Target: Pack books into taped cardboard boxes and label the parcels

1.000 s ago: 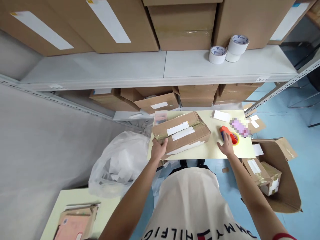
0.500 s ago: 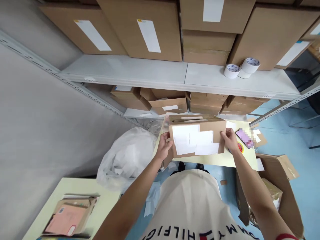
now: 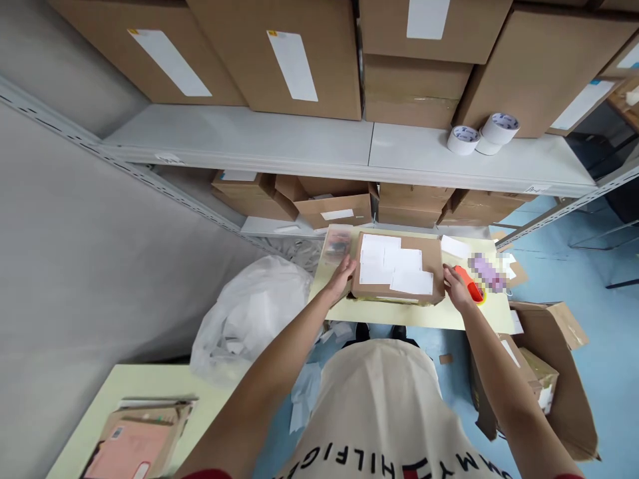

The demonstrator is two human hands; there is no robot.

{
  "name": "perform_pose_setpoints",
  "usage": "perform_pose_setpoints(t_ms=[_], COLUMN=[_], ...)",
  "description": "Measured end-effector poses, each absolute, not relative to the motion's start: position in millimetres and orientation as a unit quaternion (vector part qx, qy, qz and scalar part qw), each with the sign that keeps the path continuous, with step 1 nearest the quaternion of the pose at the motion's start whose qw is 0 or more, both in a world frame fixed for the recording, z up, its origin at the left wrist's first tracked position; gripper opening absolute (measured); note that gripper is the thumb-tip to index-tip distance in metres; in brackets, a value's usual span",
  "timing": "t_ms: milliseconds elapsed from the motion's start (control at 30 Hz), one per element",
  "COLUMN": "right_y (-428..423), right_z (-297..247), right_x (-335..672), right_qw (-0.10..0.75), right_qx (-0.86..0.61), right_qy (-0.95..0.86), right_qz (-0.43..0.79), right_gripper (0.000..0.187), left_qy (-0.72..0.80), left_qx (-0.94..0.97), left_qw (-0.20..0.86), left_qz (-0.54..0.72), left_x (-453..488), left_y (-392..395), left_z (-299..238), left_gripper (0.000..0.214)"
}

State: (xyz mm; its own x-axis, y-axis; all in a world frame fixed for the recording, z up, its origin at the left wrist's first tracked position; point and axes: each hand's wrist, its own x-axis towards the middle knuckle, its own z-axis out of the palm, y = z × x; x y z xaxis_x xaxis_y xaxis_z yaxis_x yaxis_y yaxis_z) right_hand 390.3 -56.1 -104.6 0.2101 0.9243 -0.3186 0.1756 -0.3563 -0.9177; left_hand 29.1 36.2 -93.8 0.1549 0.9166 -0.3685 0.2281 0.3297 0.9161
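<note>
A flat cardboard box [image 3: 397, 291] with several white labels on its top face lies on the pale yellow table [image 3: 424, 314]. My left hand [image 3: 342, 278] rests against the box's left side, fingers stretched along the edge. My right hand [image 3: 455, 289] touches the box's right front corner with fingers curled. Just right of that hand lies an orange tape dispenser [image 3: 469, 285].
Grey shelves [image 3: 349, 146] carry large brown cartons and rolls of white tape [image 3: 482, 133]. A clear plastic bag [image 3: 249, 316] sits left of the table. An open carton [image 3: 544, 379] with small boxes stands on the blue floor at right. A second table [image 3: 100, 412] is at lower left.
The box was lifted and turned over in both hands, and now lies flat on the table with its labelled face up. My right hand left the tape dispenser for the box.
</note>
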Motion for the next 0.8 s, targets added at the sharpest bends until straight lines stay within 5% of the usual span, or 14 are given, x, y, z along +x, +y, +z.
perform_pose_setpoints(t_ms=[200,367,600,800], right_y=[-107,-114,-79,-61], right_z=[-124,-107,-63,-62], right_x=[390,368,379,372], right_qw=[0.397,0.363,0.434,0.406], right_qx=[-0.655,-0.614,-0.618,-0.668], right_qy=[-0.424,-0.505,-0.496,-0.474], right_qz=[0.483,0.486,0.429,0.406], right_gripper=[0.08,0.094,0.091,0.096], left_qy=[0.538,0.504,0.438,0.544], left_qx=[0.56,0.595,0.428,0.438], left_qw=[0.6,0.588,0.73,0.664], left_qz=[0.193,0.218,0.304,0.269], left_x=[-13,-12,-36,-25], left_y=[-9,-20,22,47], left_z=[-97,-92,-51,-37], left_gripper=[0.099,0.087,0.077,0.058])
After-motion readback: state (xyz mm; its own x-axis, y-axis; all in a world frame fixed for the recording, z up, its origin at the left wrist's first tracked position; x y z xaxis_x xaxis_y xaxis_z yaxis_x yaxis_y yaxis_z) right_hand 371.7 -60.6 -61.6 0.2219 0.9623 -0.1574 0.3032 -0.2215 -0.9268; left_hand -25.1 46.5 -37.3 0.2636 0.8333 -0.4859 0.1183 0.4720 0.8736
